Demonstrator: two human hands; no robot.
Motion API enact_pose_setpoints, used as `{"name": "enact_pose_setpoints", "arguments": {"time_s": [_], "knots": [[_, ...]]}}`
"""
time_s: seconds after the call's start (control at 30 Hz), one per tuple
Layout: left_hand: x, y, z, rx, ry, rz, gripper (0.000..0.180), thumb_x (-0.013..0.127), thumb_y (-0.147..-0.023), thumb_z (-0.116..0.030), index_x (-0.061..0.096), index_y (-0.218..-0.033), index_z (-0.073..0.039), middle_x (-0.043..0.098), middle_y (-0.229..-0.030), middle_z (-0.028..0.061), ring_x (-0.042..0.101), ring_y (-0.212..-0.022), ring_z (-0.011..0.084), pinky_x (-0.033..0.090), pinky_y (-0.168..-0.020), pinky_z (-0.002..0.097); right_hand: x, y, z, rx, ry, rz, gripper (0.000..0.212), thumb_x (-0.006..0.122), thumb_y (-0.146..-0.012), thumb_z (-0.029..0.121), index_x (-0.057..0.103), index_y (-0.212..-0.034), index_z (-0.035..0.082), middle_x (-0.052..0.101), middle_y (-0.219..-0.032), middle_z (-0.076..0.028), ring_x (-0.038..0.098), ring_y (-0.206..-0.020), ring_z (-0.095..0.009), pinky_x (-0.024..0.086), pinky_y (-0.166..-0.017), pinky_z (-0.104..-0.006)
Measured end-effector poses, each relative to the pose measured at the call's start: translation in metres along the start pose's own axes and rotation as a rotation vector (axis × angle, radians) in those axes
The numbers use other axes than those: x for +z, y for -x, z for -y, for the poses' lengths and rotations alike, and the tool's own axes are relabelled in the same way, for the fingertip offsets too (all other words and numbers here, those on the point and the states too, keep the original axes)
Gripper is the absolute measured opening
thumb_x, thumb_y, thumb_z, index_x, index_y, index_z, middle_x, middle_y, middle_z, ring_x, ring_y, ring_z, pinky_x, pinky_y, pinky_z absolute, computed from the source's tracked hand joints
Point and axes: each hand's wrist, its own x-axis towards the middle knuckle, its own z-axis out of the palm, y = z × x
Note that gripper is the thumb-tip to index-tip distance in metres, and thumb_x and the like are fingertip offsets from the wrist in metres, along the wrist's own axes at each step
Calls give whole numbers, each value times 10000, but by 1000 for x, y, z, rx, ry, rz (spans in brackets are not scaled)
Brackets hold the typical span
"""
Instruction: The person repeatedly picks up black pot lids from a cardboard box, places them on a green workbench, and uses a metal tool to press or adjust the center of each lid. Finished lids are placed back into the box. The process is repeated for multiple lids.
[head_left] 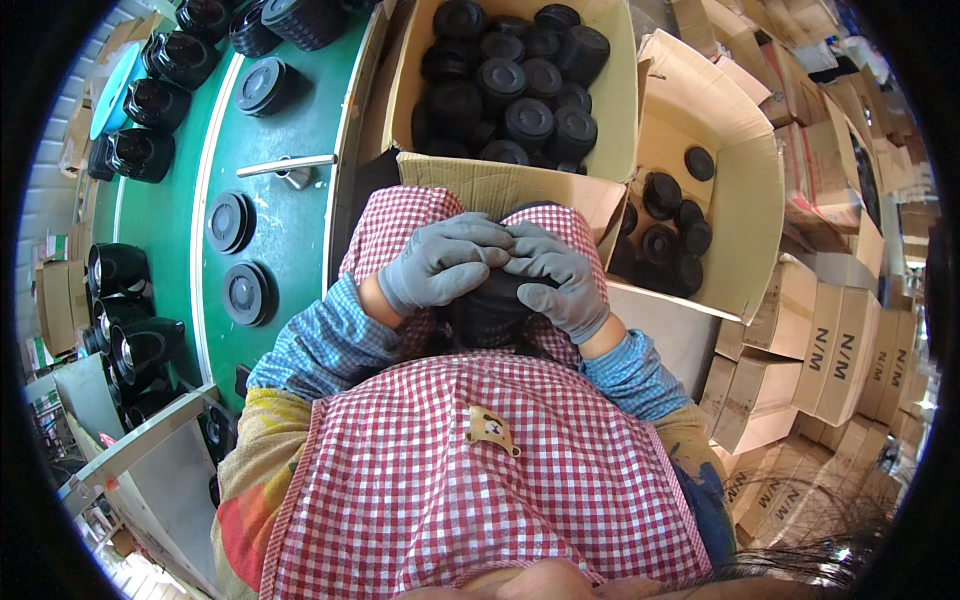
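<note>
Both of my hands wear grey gloves and meet over my lap. My left hand [440,262] and my right hand [562,282] curl from either side round a black round lid-like part [495,302]. Fingers cover its top, so its full shape is hidden. A red-and-white checked apron [430,470] lies beneath my arms and over my knees. Just beyond my knees, a cardboard box [510,178] is filled with black ridged discs [500,78]. To its right, a second box [715,95] holds several black round parts [660,195], grouped mostly at its near left.
On the left runs a green worktable [300,225] bearing stacked black discs [248,293] and a T-shaped metal piece [290,168]. Glossy black pots [140,155] line its far side, near a turquoise round thing [115,90]. Cartons [840,340] are piled on the right.
</note>
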Motion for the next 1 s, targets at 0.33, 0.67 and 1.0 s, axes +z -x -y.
{"name": "enact_pose_setpoints", "arguments": {"time_s": [0.33, 0.67, 1.0], "knots": [[9, 3, -43, -154, -264, 64, 418, 522, -1051, -338, 684, -1242, -4, 611, -1383, 198, 510, -1342, 414, 370, -1136, 528, -11, 4, 5, -11, 301, 135, 431, 702, -917, 501, 760, -1038, 91, 677, -1288, -115, 501, -1377, -353, 193, -1221, -529], [37, 0, -81, -110, -610, 16, 320, 612, -983, -234, 672, -1216, -24, 622, -1320, 154, 530, -1306, 384, 382, -1131, 529, 0, 11, 13, -74, 454, 45, 494, 642, -958, 490, 726, -1160, 47, 646, -1351, -137, 504, -1362, -359, 300, -1186, -495], [25, 5, -69, -231, -370, 41, 275, 604, -999, -216, 726, -1144, -17, 683, -1267, 180, 615, -1231, 368, 416, -1117, 509, -42, -75, 68, -346, 703, -100, 694, 443, -1038, 525, 392, -1532, 40, 417, -1536, -233, 396, -1424, -393, 232, -1198, -508]]}}
